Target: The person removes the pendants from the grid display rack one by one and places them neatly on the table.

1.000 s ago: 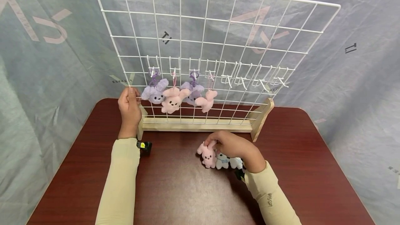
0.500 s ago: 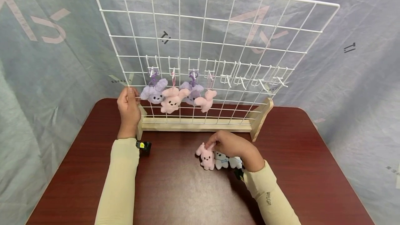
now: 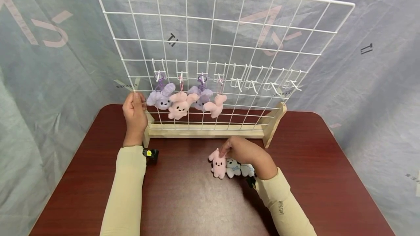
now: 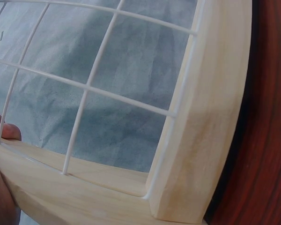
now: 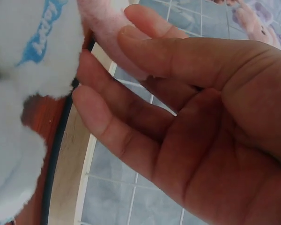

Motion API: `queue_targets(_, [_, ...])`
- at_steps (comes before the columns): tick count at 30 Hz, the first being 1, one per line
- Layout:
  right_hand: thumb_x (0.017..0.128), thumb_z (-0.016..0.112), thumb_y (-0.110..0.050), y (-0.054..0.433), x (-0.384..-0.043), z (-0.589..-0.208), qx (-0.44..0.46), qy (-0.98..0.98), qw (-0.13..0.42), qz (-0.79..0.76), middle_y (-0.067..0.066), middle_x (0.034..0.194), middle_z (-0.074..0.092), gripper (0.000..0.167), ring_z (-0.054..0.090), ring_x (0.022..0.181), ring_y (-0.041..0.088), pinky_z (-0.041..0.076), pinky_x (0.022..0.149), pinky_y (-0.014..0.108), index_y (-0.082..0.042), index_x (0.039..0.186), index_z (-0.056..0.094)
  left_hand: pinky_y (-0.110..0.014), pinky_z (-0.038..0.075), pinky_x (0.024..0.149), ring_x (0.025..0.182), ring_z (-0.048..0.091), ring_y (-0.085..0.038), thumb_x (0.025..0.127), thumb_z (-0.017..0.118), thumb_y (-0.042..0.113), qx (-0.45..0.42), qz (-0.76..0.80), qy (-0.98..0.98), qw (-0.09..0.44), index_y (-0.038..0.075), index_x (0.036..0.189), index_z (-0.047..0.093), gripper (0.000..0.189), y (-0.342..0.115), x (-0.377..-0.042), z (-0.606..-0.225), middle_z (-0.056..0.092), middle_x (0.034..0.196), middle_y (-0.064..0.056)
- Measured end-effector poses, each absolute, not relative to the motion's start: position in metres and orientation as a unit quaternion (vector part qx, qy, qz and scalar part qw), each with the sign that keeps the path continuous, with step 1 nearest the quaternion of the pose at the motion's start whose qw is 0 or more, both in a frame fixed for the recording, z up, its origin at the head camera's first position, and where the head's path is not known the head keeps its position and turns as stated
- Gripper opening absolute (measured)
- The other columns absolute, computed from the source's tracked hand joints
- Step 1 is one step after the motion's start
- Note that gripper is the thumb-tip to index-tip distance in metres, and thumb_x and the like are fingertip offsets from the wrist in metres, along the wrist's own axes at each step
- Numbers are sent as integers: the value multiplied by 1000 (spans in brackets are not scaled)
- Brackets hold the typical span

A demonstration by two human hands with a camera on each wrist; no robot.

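In the head view my left hand (image 3: 135, 114) grips the left side of a white wire grid rack (image 3: 210, 20) near its wooden stand (image 3: 206, 133). The left wrist view shows fingertips (image 4: 9, 131) behind the wooden side piece. On the table, my right hand (image 3: 247, 154) pinches an ear of a pink plush bunny keychain (image 3: 219, 166) between thumb and index finger; the other fingers are loosely bent. Beside it lie two white plush keychains, one with a blue bow (image 3: 233, 169) and another (image 3: 247, 170) partly behind the hand. Blue lettering shows on white plush (image 5: 61, 51) in the right wrist view.
Two purple plush keychains (image 3: 162, 99) and two pink ones (image 3: 179, 107) hang from the rack's left hooks. Several white hooks (image 3: 254, 83) to their right bear nothing. A grey curtain (image 3: 370, 83) stands behind the dark red table (image 3: 183, 199).
The pink plush bunny has shifted slightly to the right and turned a little under my right fingers. My left hand keeps its grip on the rack.
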State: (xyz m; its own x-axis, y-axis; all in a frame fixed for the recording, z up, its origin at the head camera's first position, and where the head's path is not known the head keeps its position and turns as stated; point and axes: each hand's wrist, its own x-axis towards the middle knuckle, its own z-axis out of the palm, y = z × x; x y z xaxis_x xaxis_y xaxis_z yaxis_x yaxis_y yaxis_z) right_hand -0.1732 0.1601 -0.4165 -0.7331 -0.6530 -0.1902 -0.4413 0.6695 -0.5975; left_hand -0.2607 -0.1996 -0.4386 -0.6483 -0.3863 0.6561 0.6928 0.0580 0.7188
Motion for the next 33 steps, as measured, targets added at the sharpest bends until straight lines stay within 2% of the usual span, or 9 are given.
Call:
queue_targets(7, [92, 76, 1, 163, -174, -417, -276, 902, 204, -262, 6, 99, 82, 11, 76, 96, 17, 59, 81, 24, -6, 93, 84, -21, 35, 56, 57, 39, -17, 112, 40, 7, -130, -671, -610, 401, -19, 84, 43, 38, -195, -254, -432, 39, 68, -21])
queue_targets(10, [92, 76, 2, 163, -175, -417, -279, 905, 200, -253, 5, 97, 82, 11, 74, 93, 14, 58, 78, 22, -6, 91, 84, -23, 34, 56, 57, 38, -19, 111, 39, 6, -135, -668, -611, 402, -20, 84, 43, 38, -194, -253, -431, 37, 69, -26])
queue_targets(12, [92, 75, 2, 163, -175, -418, -281, 906, 197, -246, 5, 96, 81, 11, 71, 90, 12, 56, 76, 22, -6, 90, 83, -23, 33, 56, 56, 37, -18, 112, 39, 8, -135, -668, -612, 403, -20, 84, 43, 39, -195, -255, -433, 38, 68, -24])
queue_targets(17, [88, 69, 6, 163, -174, -419, -285, 906, 197, -243, 6, 93, 77, 15, 66, 86, 15, 51, 73, 23, -5, 89, 80, -21, 34, 56, 56, 39, -13, 113, 42, 14, -142, -669, -608, 404, -17, 84, 45, 42, -199, -260, -439, 43, 67, -6])
queue_targets(20, [87, 64, 7, 163, -174, -420, -282, 904, 198, -254, 6, 92, 75, 18, 62, 82, 15, 48, 71, 24, -5, 89, 77, -21, 34, 55, 56, 39, -12, 113, 43, 16, -149, -673, -603, 402, -17, 84, 45, 44, -199, -262, -440, 46, 67, 0])
queue_targets(24, [85, 71, 7, 164, -173, -420, -291, 905, 188, -249, 7, 89, 71, 13, 55, 77, 11, 45, 70, 24, -6, 88, 72, -21, 34, 55, 56, 39, -16, 113, 43, 16, -147, -676, -602, 400, -17, 84, 46, 43, -199, -263, -440, 47, 68, 1])
queue_targets(28, [79, 82, 3, 166, -174, -421, -280, 913, 192, -226, 9, 88, 68, 19, 50, 75, 11, 43, 68, 26, -7, 88, 69, -20, 35, 56, 56, 39, -16, 113, 42, 14, -138, -676, -604, 400, -16, 83, 46, 42, -199, -263, -440, 47, 69, 3])
queue_targets(33, [78, 82, 2, 165, -176, -424, -235, 922, 217, -217, 12, 88, 64, 23, 49, 73, 14, 40, 63, 28, -7, 90, 66, -19, 34, 55, 56, 38, -13, 112, 41, 12, -132, -680, -600, 400, -17, 83, 43, 41, -199, -262, -439, 45, 67, 1])
